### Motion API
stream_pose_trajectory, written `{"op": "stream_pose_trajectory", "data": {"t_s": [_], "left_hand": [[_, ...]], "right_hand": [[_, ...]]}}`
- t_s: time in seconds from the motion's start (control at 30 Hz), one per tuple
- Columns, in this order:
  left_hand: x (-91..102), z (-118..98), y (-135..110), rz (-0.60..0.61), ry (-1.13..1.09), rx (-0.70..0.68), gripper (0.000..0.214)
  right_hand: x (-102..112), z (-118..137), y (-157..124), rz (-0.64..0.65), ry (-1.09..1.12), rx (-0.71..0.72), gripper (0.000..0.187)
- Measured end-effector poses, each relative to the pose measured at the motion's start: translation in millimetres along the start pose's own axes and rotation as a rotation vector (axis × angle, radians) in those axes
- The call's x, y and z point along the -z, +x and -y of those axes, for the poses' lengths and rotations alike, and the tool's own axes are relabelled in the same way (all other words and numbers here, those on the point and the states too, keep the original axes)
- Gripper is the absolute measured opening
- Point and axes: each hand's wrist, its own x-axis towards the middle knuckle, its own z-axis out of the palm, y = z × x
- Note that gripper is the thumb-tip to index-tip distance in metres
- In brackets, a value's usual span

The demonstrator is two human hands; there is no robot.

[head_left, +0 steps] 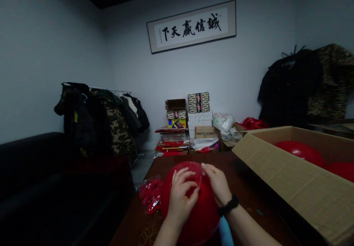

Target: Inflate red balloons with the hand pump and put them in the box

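A big round red balloon (pixel 204 216) rests on the dark wooden table, between my forearms. My left hand (pixel 182 194) lies over its near left side, thumb and index finger pinched together and the other fingers raised. At the balloon's upper right, my right hand (pixel 218 183) has its fingertips pinched; a black band circles that wrist. Between the two pinches runs a thin pale strand (pixel 201 178), held at both ends; its material is unclear. The balloon's neck is not visible. Part of a light blue object (pixel 225 233) shows under my right wrist.
A clear bag of red items (pixel 151 194) lies left of the balloon, with several thin loops (pixel 148 235) on the table (pixel 249 213) nearer me. An open cardboard box (pixel 287 176) holding red balloons (pixel 301 152) stands at right. Stacked boxes (pixel 199 119) are behind.
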Motion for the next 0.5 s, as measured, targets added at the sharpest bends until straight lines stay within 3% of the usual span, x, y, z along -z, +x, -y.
{"op": "stream_pose_trajectory", "data": {"t_s": [0.27, 0.5], "left_hand": [[-4.5, -4.5, 0.1, -0.007, 0.004, -0.015, 0.016], [1.2, 2.7, 1.5, -0.006, -0.040, 0.012, 0.014]], "right_hand": [[5.8, -15.7, 2.0, 0.024, 0.009, -0.008, 0.038], [15.6, -11.6, 0.6, 0.195, -0.064, 0.110, 0.035]]}}
